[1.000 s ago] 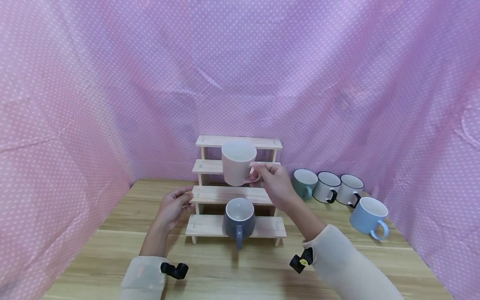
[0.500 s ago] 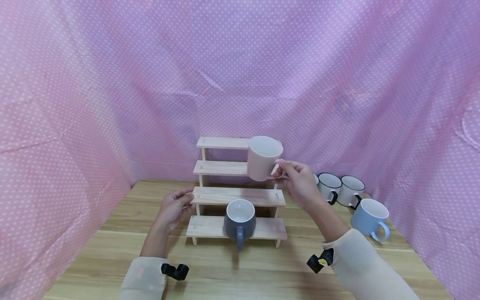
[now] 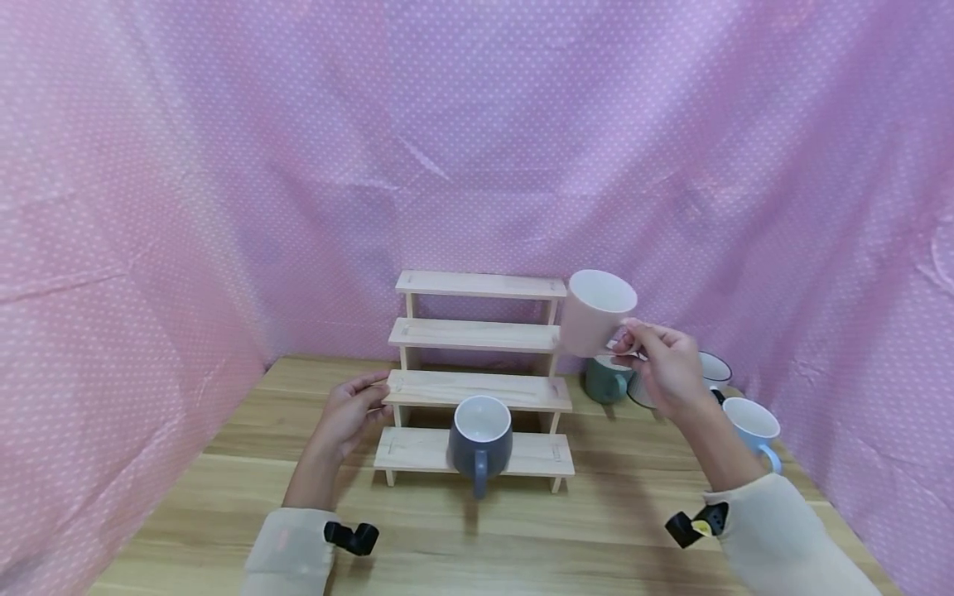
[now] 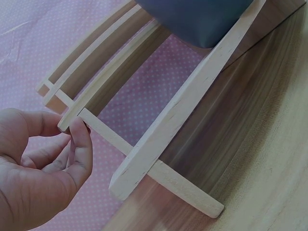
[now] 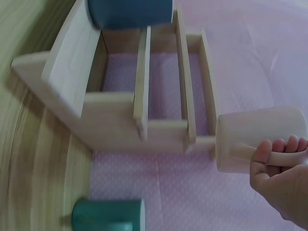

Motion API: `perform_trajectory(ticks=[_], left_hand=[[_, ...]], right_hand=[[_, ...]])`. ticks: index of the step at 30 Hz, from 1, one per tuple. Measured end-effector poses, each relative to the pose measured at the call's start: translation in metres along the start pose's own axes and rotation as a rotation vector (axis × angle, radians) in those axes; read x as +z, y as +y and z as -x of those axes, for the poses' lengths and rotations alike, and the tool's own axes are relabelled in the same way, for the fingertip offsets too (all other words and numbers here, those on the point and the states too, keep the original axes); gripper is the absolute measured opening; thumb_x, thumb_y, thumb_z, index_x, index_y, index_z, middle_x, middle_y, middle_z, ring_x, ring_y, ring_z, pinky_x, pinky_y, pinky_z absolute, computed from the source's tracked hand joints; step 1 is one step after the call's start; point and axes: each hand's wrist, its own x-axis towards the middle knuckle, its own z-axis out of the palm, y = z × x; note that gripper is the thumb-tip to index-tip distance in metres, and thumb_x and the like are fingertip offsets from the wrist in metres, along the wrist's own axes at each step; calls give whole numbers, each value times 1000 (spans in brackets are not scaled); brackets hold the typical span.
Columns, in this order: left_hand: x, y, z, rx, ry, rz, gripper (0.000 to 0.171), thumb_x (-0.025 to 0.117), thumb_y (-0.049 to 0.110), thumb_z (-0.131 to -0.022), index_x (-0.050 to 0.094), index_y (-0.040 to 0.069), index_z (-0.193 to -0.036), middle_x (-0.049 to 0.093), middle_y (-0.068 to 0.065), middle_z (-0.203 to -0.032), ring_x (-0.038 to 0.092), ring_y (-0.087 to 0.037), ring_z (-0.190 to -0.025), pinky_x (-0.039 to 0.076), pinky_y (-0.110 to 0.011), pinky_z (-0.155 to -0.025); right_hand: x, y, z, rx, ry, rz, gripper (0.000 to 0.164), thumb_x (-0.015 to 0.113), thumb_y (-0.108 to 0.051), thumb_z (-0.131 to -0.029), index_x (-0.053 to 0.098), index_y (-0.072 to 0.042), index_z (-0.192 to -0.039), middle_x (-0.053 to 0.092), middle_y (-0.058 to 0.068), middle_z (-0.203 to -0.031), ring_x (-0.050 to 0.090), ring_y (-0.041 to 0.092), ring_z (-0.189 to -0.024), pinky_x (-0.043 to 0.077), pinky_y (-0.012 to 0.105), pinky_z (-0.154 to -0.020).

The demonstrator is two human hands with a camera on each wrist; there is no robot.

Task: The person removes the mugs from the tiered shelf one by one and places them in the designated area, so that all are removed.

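A pale pink mug hangs in the air to the right of the wooden stepped shelf. My right hand grips it by the handle, fingers curled round it, as the right wrist view also shows. At the shelf's left side, my left hand pinches the end of the second step from the bottom between thumb and fingers; the left wrist view shows this hand close up. On the lowest step sits a dark grey-blue mug, its handle towards me.
Behind my right hand on the table stand a green mug, white mugs with black rims, partly hidden, and a light blue mug. Pink dotted cloth hangs behind and at both sides.
My right hand has carried the pink mug rightward, from in front of the shelf to beyond its right end. The left hand has stayed on the step's end.
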Motion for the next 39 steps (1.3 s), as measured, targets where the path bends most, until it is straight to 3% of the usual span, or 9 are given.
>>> perform_trajectory(ticks=[7, 17, 30, 39], left_hand=[[1, -1, -1, 5, -2, 10, 44, 54, 2, -104, 45, -9, -146, 63, -9, -111, 64, -11, -87, 59, -19, -78], [-1, -1, 0, 3, 9, 2, 43, 55, 3, -104, 47, -8, -146, 63, -9, -113, 65, -11, -86, 59, -19, -77], [3, -2, -2, -12, 33, 30, 44, 55, 1, -104, 46, -10, -145, 63, -7, -107, 64, -10, -85, 59, -19, -77], [3, -3, -2, -17, 42, 21, 42, 55, 2, -104, 48, -7, -145, 61, -7, -106, 63, -11, -84, 59, -20, -77]], right_hand=[[-38, -1, 10, -29, 31, -58, 30, 58, -7, -105, 68, 1, -78, 67, 6, -80, 67, 16, -81, 62, 30, -75], [-80, 10, 28, -8, 157, -107, 29, 60, -5, -103, 69, 5, -77, 66, 8, -76, 67, 16, -76, 63, 28, -70], [-117, 32, 52, 32, 298, -51, 37, 60, -7, -103, 65, 5, -69, 65, 6, -73, 64, 14, -72, 62, 25, -67], [-135, 47, 71, 41, 309, -66, 24, 59, -7, -104, 75, -2, -86, 65, 4, -72, 66, 13, -70, 61, 27, -64]])
